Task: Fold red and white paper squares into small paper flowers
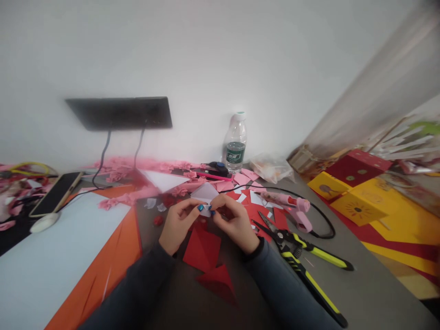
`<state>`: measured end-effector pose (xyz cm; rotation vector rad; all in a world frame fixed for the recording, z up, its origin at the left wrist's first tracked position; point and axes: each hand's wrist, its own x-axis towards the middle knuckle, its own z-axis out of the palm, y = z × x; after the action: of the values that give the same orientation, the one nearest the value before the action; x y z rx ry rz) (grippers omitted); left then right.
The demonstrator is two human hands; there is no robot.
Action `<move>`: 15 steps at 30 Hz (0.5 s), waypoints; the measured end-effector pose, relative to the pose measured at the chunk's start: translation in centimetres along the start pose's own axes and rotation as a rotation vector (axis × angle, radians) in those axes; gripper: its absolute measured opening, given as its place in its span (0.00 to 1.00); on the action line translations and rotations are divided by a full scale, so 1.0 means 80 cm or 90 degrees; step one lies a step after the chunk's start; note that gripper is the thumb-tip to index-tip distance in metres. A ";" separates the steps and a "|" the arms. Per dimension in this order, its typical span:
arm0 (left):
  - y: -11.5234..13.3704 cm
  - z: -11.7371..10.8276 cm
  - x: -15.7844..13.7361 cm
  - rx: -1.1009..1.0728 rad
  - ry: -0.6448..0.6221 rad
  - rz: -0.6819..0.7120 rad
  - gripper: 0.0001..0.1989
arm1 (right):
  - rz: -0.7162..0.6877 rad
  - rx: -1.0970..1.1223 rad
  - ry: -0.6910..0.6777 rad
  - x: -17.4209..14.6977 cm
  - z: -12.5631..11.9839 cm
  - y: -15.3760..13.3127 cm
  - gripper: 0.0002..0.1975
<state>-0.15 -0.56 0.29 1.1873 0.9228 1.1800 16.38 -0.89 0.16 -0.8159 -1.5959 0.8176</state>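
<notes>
white paper (206, 212) pinched between left hand (179, 224) and right hand (236, 222)

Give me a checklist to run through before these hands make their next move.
1. White paper piece gripped by left hand and right hand: ok, pinched at the fingertips.
2. Yellow-black pliers closed: not ok, blades and handles spread.
3. Pink glue gun out of the hands: ok, lying on the table.
4. Glue gun hot or cool: cannot tell.
5. Bottle upright and capped: ok.
</notes>
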 end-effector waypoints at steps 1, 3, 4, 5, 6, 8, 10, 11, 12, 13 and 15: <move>0.000 0.000 0.000 0.002 -0.001 0.002 0.11 | -0.020 -0.021 0.000 0.000 0.000 -0.001 0.09; 0.001 0.000 -0.001 0.012 -0.005 0.005 0.10 | -0.062 -0.062 -0.006 0.001 -0.001 -0.003 0.10; 0.001 0.000 -0.001 0.021 -0.006 0.009 0.10 | -0.082 -0.077 -0.011 0.002 -0.001 -0.005 0.10; 0.001 -0.001 -0.001 0.033 -0.006 0.014 0.09 | -0.099 -0.087 -0.014 0.002 -0.001 -0.005 0.11; 0.000 -0.001 -0.001 0.044 -0.004 0.020 0.08 | -0.110 -0.092 -0.016 0.002 0.000 -0.006 0.11; 0.000 -0.001 0.000 0.061 -0.001 0.029 0.08 | -0.106 -0.085 -0.017 0.001 0.001 -0.006 0.10; 0.000 -0.001 0.000 0.069 0.000 0.028 0.08 | -0.054 -0.029 -0.011 -0.001 0.002 -0.004 0.08; 0.000 -0.001 0.001 0.070 0.001 0.024 0.08 | -0.014 0.017 -0.003 -0.002 0.003 -0.003 0.06; 0.000 -0.001 0.001 0.072 0.001 0.020 0.09 | 0.029 0.063 0.005 -0.003 0.004 -0.002 0.05; 0.001 -0.001 0.000 0.076 0.002 0.017 0.09 | 0.072 0.100 0.007 -0.003 0.005 0.000 0.04; 0.004 0.000 0.000 0.087 0.003 0.020 0.09 | 0.135 0.121 -0.003 -0.002 0.005 0.001 0.05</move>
<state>-0.21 -0.60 0.60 1.3124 1.0050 1.1599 16.00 -1.07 -0.04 -0.8547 -1.4268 1.1054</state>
